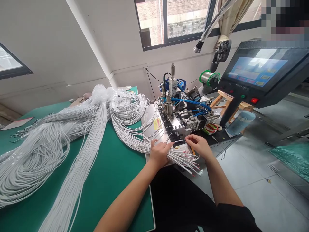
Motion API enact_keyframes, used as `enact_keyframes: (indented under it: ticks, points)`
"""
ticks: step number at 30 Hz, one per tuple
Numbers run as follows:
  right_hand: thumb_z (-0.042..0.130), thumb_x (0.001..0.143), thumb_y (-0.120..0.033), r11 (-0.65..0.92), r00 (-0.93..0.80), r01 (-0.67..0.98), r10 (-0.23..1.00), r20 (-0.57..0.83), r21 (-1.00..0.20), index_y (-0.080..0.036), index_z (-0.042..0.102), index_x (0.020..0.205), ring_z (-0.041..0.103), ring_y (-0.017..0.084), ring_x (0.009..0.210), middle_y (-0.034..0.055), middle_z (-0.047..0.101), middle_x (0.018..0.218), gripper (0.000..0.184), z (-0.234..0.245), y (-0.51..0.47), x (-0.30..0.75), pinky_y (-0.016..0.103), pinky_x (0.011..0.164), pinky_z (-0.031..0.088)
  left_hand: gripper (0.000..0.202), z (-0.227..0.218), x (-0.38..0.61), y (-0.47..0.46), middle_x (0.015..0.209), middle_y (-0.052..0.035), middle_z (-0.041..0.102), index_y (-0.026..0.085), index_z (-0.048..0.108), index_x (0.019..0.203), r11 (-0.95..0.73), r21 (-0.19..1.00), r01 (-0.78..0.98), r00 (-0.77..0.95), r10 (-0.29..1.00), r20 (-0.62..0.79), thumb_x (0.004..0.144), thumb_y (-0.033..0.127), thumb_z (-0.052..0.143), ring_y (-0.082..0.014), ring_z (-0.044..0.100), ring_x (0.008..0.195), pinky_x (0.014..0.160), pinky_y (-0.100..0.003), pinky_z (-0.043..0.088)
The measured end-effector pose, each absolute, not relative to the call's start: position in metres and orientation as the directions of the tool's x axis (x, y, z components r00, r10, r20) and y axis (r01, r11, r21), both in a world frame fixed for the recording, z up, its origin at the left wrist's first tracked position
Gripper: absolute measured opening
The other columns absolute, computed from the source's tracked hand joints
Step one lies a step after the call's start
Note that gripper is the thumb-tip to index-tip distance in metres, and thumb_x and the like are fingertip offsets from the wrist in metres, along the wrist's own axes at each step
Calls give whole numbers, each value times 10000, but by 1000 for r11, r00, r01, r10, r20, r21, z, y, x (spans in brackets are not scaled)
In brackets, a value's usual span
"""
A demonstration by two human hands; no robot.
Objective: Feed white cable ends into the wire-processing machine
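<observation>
A thick bundle of white cables (132,145) sweeps from the green tabletop to the front of a small bench machine (177,119). My left hand (159,153) lies closed over the bundle, its fingertips on one cable that runs to the right. That same white cable (180,140) is pinched at its end by the fingertips of my right hand (200,145), just in front of the machine. Below my hands the cable ends (190,162) fan out, with reddish tips. The tip inside my right fingers is hidden.
More white cables (36,161), partly wrapped in clear plastic (100,93), cover much of the green tabletop (111,190). A control screen (257,71) stands at right, near a wire spool (209,78), a small fan (223,51) and a bluish clear container (241,122). A blurred person is at upper right.
</observation>
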State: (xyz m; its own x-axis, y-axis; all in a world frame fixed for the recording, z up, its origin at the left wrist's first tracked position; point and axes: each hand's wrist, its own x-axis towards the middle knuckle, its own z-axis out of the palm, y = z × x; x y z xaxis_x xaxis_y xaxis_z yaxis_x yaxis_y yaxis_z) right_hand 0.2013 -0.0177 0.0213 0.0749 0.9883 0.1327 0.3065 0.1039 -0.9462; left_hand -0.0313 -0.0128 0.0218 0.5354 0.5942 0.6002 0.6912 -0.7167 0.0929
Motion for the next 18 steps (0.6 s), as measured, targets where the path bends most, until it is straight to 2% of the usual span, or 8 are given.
enact_keyframes:
  ticks: [3,9,12,18]
  points:
    - [588,769,-504,143,64,476,978,197,-868,-159,667,766,549,190,623,45,642,686,354,19,-13,200,280,591,412,358,21,-31,-12,714,-12,645,218,610,1098,-707,98,700,534,610,586,763,339,573,-175,562,651,910,-406,249]
    - [505,839,-435,251,-34,515,961,273,-820,-175,600,760,487,165,610,7,579,678,289,11,1,202,269,584,360,364,21,-31,-12,746,-17,650,219,610,1087,-671,101,735,516,650,558,739,328,592,-198,571,709,944,-439,231]
    - [509,819,-378,270,-80,454,962,262,-849,-179,558,713,436,148,604,-18,511,642,230,9,6,202,259,585,328,313,21,-29,-12,755,-15,653,235,618,1045,-642,90,761,507,676,536,736,277,589,-213,574,757,962,-458,214]
    - [548,711,-385,113,-79,202,992,99,-973,-185,466,578,362,117,530,-42,399,553,254,-4,17,200,236,517,287,340,21,-28,-12,788,-28,649,249,621,1045,-619,88,781,505,708,494,707,215,593,-222,564,799,963,-464,219]
